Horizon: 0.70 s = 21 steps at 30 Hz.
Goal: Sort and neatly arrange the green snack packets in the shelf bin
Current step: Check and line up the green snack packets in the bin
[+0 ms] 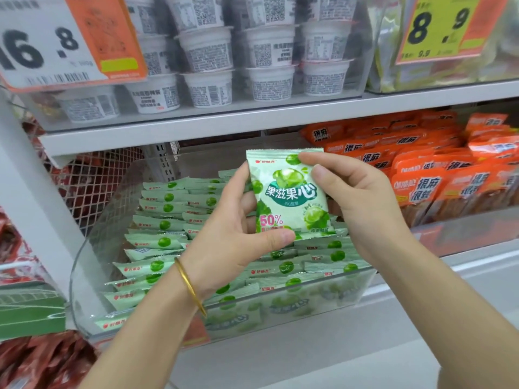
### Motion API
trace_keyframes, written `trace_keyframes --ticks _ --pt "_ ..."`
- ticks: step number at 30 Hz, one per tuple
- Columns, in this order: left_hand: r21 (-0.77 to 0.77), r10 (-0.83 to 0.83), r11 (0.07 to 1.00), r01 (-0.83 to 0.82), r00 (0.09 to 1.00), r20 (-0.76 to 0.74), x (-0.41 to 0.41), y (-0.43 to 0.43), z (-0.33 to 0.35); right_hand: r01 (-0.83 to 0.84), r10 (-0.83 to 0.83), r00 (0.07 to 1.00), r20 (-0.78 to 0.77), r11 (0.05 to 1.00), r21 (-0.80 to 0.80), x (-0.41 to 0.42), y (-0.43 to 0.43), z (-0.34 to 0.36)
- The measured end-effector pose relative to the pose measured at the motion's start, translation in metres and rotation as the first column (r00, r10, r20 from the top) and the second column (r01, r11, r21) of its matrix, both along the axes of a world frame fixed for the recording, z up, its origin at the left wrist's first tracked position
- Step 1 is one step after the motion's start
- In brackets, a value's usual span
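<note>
Left hand (238, 234) and right hand (362, 203): both grips pinch one pale green printed foil snack packet (289, 197), upright, just above the clear plastic shelf bin (92, 234). Matching green packets (157, 242) lie in overlapping rows inside the bin.

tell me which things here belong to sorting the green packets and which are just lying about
Part of the job: held green packet, pinched by the left hand and right hand; rows of green packets; clear bin.
Just lying about: white tubs on the upper shelf; orange packets to the right; red packets at lower left; price tags.
</note>
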<state>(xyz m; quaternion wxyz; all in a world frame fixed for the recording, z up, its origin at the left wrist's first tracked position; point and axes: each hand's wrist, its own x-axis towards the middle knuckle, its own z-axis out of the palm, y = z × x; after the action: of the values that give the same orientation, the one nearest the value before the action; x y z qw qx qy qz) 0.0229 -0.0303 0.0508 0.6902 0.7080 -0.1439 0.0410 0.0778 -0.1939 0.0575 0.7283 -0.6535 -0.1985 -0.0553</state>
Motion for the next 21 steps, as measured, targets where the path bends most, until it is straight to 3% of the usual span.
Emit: trace_keyframes --ticks 10,16,19,21 --pt "-0.033 -0.076 0.997 0.077 0.997 0.023 0.0026 -0.0041 -0.0019 0.047 -0.044 0.998 -0.042 0.996 0.076 0.0068 -0.0061 -0.0032" --pt "0.007 -0.038 0.999 0.037 0.997 0.069 0.0028 -0.0091 -0.0042 0.081 -0.077 0.996 -0.042 0.993 0.088 0.0062 -0.0065 -0.0044" --pt "0.152 0.011 0.988 -0.033 0.990 0.141 0.0027 -0.0092 -0.0048 0.081 -0.077 0.996 -0.039 0.992 0.096 0.0042 -0.0063 -0.0040" --pt "0.339 0.114 0.921 -0.192 0.965 0.236 0.0026 -0.0083 -0.0069 0.081 -0.077 0.996 -0.040 0.991 0.107 0.0028 -0.0065 -0.0036"
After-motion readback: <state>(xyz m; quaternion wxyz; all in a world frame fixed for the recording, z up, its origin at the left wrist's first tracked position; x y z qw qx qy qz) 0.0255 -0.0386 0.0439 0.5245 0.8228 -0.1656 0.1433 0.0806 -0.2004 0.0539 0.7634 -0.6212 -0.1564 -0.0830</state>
